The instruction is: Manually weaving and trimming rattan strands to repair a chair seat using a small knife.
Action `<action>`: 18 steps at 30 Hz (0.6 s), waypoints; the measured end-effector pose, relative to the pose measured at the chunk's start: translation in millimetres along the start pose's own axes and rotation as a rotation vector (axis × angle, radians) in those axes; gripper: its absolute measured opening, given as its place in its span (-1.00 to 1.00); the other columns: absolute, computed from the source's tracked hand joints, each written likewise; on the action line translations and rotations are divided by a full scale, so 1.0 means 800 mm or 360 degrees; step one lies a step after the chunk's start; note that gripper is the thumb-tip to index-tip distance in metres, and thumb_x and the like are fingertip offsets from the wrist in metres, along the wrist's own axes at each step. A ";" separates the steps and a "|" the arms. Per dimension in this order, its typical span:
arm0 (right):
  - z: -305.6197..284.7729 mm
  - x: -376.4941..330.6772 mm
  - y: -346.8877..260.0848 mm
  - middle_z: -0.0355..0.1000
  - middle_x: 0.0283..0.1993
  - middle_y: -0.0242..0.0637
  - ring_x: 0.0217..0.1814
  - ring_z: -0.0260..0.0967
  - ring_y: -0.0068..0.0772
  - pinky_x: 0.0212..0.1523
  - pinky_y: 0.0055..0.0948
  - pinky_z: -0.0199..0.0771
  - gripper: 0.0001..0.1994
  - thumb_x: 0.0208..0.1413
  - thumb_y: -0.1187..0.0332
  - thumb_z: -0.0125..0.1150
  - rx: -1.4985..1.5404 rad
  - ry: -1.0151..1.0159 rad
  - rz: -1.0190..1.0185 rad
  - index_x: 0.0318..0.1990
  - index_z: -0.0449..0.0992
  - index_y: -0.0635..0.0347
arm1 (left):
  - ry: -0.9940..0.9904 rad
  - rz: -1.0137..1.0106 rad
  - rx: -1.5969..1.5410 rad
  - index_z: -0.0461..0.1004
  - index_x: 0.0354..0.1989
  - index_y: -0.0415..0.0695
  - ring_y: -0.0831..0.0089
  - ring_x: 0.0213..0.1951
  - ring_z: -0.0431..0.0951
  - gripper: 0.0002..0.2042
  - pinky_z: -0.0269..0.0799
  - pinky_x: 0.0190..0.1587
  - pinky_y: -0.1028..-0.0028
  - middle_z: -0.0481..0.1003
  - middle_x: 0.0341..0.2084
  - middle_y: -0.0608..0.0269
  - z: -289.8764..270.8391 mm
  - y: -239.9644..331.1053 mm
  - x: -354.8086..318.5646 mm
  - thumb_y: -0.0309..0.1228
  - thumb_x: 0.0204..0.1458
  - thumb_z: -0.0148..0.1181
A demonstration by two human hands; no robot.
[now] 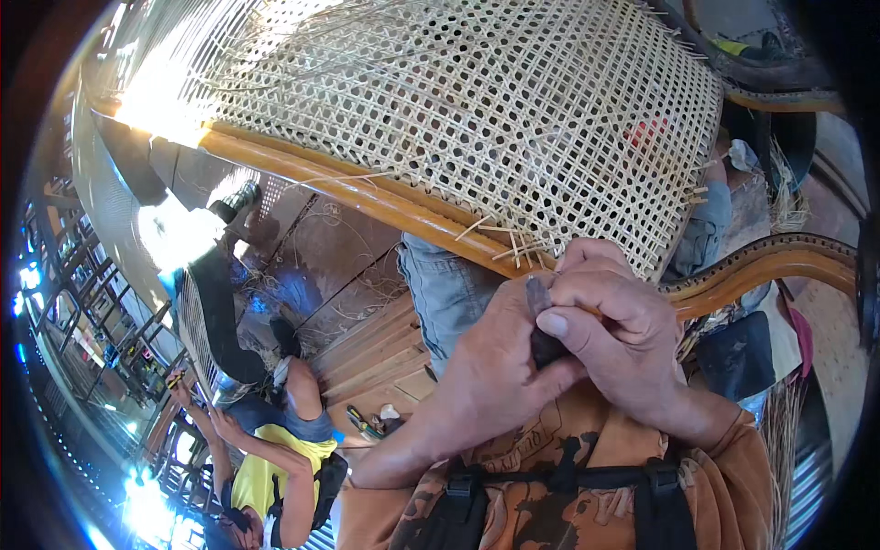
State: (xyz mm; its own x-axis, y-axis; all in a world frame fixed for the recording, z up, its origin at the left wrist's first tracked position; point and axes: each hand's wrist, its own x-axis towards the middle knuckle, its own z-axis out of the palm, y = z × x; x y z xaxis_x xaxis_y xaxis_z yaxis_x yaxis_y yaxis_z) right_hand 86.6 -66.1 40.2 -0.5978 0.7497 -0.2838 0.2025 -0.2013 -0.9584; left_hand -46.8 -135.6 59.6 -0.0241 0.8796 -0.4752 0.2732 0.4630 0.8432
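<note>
Pale cane mesh (541, 119) spans twelve o'clock; near its five o'clock edge, the left hand (500, 335) and right hand (628, 335) pinch a dark tool (547, 345), fingers curled, right thumb pressing. Steady support and light pressure should help, keeping skin clear of any sharp edge

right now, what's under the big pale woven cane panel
Under the pale woven cane panel, grey-blue denim trousers show past its near edge and right side, and a red patch shows through the holes. The weave covers the rest, including what the red is.
</note>
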 end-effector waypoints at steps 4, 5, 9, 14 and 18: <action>-0.006 0.022 0.013 0.40 -0.46 -0.28 -0.35 0.33 -0.24 -0.26 -0.35 0.35 -0.89 -0.01 0.40 0.19 -0.0279 -0.0238 -0.0123 -0.31 0.50 0.18 | 0.0158 -0.0043 0.0009 0.25 -0.01 -0.17 0.30 -0.30 0.49 -0.61 0.41 -0.26 0.42 0.39 -0.36 0.15 0.016 -0.047 -0.026 -0.49 -0.06 0.16; -0.008 0.036 0.026 0.39 -0.45 -0.25 -0.34 0.34 -0.19 -0.27 -0.30 0.36 -0.89 -0.02 0.38 0.18 -0.0581 -0.0149 -0.0125 -0.33 0.48 0.16 | 0.0238 -0.0195 -0.0178 0.26 -0.04 -0.16 0.41 -0.35 0.46 -0.64 0.40 -0.29 0.46 0.38 -0.37 0.21 0.018 -0.060 -0.033 -0.52 -0.04 0.13; 0.002 0.075 0.057 0.38 -0.37 -0.23 -0.29 0.36 -0.19 -0.28 -0.35 0.39 -0.89 -0.03 0.42 0.17 -0.0934 -0.0194 -0.0110 -0.32 0.43 0.16 | 0.0622 -0.0416 -0.0573 0.25 -0.12 -0.19 0.63 -0.50 0.36 -0.78 0.32 -0.43 0.62 0.33 -0.45 0.33 0.026 -0.106 -0.038 -0.54 0.04 -0.01; 0.019 0.079 0.055 0.36 -0.36 -0.18 -0.22 0.37 -0.12 -0.26 -0.22 0.41 -0.91 -0.04 0.40 0.11 -0.1309 -0.0344 -0.0140 -0.37 0.41 0.19 | 0.0631 -0.0472 -0.0898 0.24 -0.13 -0.22 0.61 -0.52 0.36 -0.80 0.33 -0.43 0.60 0.32 -0.47 0.30 0.026 -0.109 -0.027 -0.56 0.06 -0.03; 0.018 0.073 0.061 0.35 -0.38 -0.17 -0.25 0.35 -0.10 -0.27 -0.21 0.41 -0.93 -0.01 0.41 0.07 -0.1331 -0.0309 -0.0207 -0.39 0.41 0.19 | 0.0624 -0.0422 -0.0923 0.24 -0.12 -0.22 0.60 -0.53 0.36 -0.80 0.33 -0.45 0.60 0.32 -0.47 0.29 0.023 -0.111 -0.026 -0.57 0.06 -0.02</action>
State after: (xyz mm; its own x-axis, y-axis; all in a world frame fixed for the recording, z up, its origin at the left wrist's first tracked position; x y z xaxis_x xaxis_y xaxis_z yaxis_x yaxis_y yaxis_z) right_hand 50.3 -41.1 -23.3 -0.7622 0.5983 -0.2470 0.5814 0.4651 -0.6676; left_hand -53.1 -197.1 -10.2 -0.3892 0.6546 -0.6481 -0.3377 0.5531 0.7616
